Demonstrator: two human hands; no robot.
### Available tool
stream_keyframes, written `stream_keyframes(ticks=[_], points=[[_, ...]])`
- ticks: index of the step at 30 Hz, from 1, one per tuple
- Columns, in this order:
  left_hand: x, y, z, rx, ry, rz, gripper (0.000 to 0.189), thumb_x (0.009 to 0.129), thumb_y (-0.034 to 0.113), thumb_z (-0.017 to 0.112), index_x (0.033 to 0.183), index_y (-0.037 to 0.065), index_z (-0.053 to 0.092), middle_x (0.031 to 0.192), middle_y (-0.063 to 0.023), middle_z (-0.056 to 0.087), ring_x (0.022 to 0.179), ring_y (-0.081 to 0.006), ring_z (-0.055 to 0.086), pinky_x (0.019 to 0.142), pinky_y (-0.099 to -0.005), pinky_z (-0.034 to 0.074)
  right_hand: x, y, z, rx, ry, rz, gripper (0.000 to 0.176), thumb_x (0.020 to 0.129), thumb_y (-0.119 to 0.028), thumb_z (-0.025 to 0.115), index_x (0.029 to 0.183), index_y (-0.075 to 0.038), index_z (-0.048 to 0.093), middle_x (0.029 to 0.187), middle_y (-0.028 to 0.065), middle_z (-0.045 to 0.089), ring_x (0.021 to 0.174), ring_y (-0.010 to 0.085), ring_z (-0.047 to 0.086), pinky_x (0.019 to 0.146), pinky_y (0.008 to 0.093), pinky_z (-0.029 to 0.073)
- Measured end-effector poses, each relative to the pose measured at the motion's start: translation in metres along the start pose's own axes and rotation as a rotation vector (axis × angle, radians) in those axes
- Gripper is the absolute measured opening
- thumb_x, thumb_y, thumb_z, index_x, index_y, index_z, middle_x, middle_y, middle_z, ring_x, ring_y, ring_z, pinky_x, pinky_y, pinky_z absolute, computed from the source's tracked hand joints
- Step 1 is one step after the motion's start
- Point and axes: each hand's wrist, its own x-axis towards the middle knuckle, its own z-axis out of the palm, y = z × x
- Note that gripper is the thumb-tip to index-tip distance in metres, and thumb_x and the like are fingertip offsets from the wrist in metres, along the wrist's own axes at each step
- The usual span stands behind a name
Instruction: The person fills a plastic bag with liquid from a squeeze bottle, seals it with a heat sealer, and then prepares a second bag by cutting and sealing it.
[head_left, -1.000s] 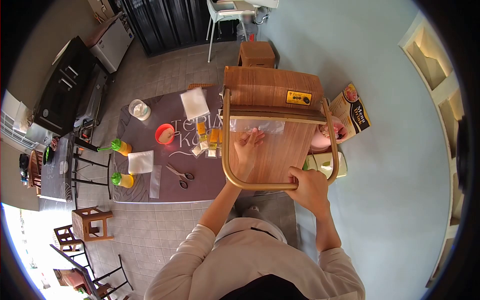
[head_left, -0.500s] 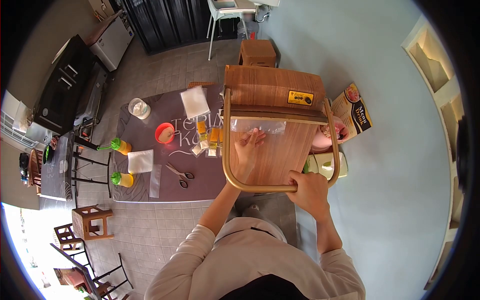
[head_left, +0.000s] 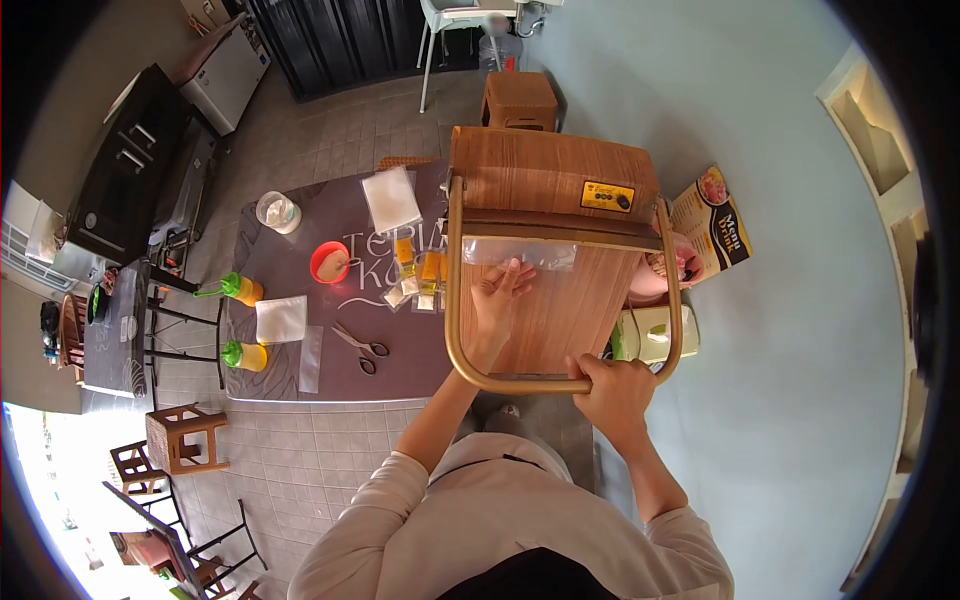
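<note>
A wooden-looking machine (head_left: 555, 165) with a yellow control label stands at the right end of the dark table, its brass-coloured bar handle (head_left: 455, 290) looping toward me. My right hand (head_left: 617, 398) is wrapped round the handle's near right part. Inside the loop, my left hand (head_left: 500, 305) lies on the machine's wooden board (head_left: 565, 320), fingers apart, its fingertips at the edge of a clear plastic bag (head_left: 520, 254). The bag's far edge lies along the machine's dark slot. Whether the fingers pinch the bag is hard to make out.
On the dark table (head_left: 300, 220) are scissors (head_left: 362, 348), a red bowl (head_left: 329, 262), a clear tub (head_left: 278, 213), two green-capped bottles (head_left: 246, 355), plastic bags (head_left: 282, 320) and several small packets (head_left: 404, 280). Behind the machine are a brown stool (head_left: 520, 100) and a menu (head_left: 712, 225).
My right hand and the handle's near bar sit very slightly lower in the view. The left hand and the bag have hardly moved.
</note>
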Motion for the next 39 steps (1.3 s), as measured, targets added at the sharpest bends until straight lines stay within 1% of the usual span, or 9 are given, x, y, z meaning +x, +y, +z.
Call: stream_keyframes(ticks=[2, 4, 7, 10, 11, 13, 17, 19, 39], points=[[0.002, 0.000, 0.000, -0.006, 0.002, -0.011, 0.032, 0.081, 0.028, 0.062, 0.094, -0.001, 0.060, 0.089, -0.0118, 0.064, 0.083, -0.0199, 0.063, 0.068, -0.0270, 0.049, -0.002, 0.004, 0.011, -0.025, 0.070, -0.019, 0.025, 0.067, -0.017, 0.064, 0.048, -0.014, 0.047, 0.039, 0.0015, 0.044, 0.035, 0.0197, 0.044, 0.038, 0.0305, 0.030], [0.000, 0.000, 0.000, -0.012, -0.014, -0.012, 0.031, 0.081, 0.029, 0.062, 0.093, -0.001, 0.061, 0.088, -0.0117, 0.064, 0.083, -0.0201, 0.063, 0.069, -0.0273, 0.050, -0.007, 0.005, 0.021, -0.095, 0.252, -0.081, 0.022, 0.059, -0.011, 0.060, 0.047, -0.016, 0.042, 0.040, -0.0018, 0.042, 0.036, 0.0160, 0.041, 0.040, 0.0286, 0.026], [-0.001, 0.002, 0.002, 0.000, -0.022, -0.036, 0.031, 0.081, 0.028, 0.062, 0.093, -0.001, 0.060, 0.089, -0.0119, 0.064, 0.083, -0.0200, 0.063, 0.070, -0.0276, 0.050, -0.009, 0.007, 0.030, -0.161, 0.401, -0.110, 0.023, 0.054, -0.010, 0.058, 0.046, -0.017, 0.037, 0.041, -0.0025, 0.040, 0.037, 0.0151, 0.037, 0.042, 0.0285, 0.023], [-0.003, 0.006, 0.006, 0.029, -0.057, -0.067, 0.030, 0.082, 0.027, 0.061, 0.093, -0.001, 0.060, 0.090, -0.0117, 0.064, 0.084, -0.0199, 0.063, 0.071, -0.0276, 0.050, -0.009, 0.006, 0.035, -0.194, 0.506, -0.110, 0.026, 0.055, -0.011, 0.057, 0.046, -0.015, 0.033, 0.041, -0.0016, 0.037, 0.037, 0.0156, 0.035, 0.042, 0.0291, 0.021], [-0.004, 0.007, 0.006, 0.032, -0.056, -0.071, 0.030, 0.082, 0.027, 0.061, 0.093, -0.001, 0.060, 0.090, -0.0117, 0.064, 0.084, -0.0199, 0.063, 0.071, -0.0276, 0.050, -0.010, 0.007, 0.036, -0.193, 0.504, -0.107, 0.026, 0.055, -0.011, 0.057, 0.046, -0.015, 0.033, 0.041, -0.0016, 0.037, 0.037, 0.0156, 0.035, 0.042, 0.0291, 0.021], [-0.004, 0.008, 0.009, 0.002, -0.128, -0.103, 0.029, 0.084, 0.026, 0.059, 0.094, -0.001, 0.060, 0.091, -0.0111, 0.063, 0.084, -0.0195, 0.063, 0.072, -0.0271, 0.050, -0.011, 0.009, 0.037, -0.236, 0.512, -0.124, 0.026, 0.065, -0.017, 0.057, 0.050, -0.017, 0.035, 0.044, -0.0038, 0.034, 0.040, 0.0126, 0.035, 0.043, 0.0285, 0.020], [-0.006, 0.009, 0.012, -0.048, -0.213, -0.123, 0.029, 0.084, 0.027, 0.058, 0.094, -0.001, 0.060, 0.090, -0.0108, 0.063, 0.084, -0.0194, 0.063, 0.072, -0.0271, 0.050, -0.010, 0.007, 0.035, -0.217, 0.500, -0.126, 0.026, 0.065, -0.017, 0.057, 0.050, -0.017, 0.035, 0.044, -0.0039, 0.034, 0.039, 0.0126, 0.035, 0.043, 0.0287, 0.020], [-0.006, 0.009, 0.013, -0.066, -0.260, -0.139, 0.027, 0.086, 0.026, 0.055, 0.095, 0.001, 0.059, 0.092, -0.0114, 0.063, 0.087, -0.0206, 0.062, 0.075, -0.0277, 0.049, -0.008, 0.005, 0.035, -0.165, 0.537, -0.110, 0.029, 0.056, -0.009, 0.057, 0.046, -0.015, 0.031, 0.040, -0.0005, 0.035, 0.037, 0.0162, 0.033, 0.042, 0.0298, 0.019], [-0.009, 0.012, 0.015, -0.042, -0.222, -0.115, 0.031, 0.085, 0.025, 0.056, 0.099, -0.003, 0.058, 0.092, -0.0127, 0.063, 0.084, -0.0203, 0.063, 0.072, -0.0268, 0.051, -0.008, 0.005, 0.036, -0.187, 0.554, -0.109, 0.030, 0.056, -0.007, 0.057, 0.046, -0.014, 0.029, 0.041, -0.0005, 0.035, 0.038, 0.0162, 0.033, 0.044, 0.0300, 0.019]])
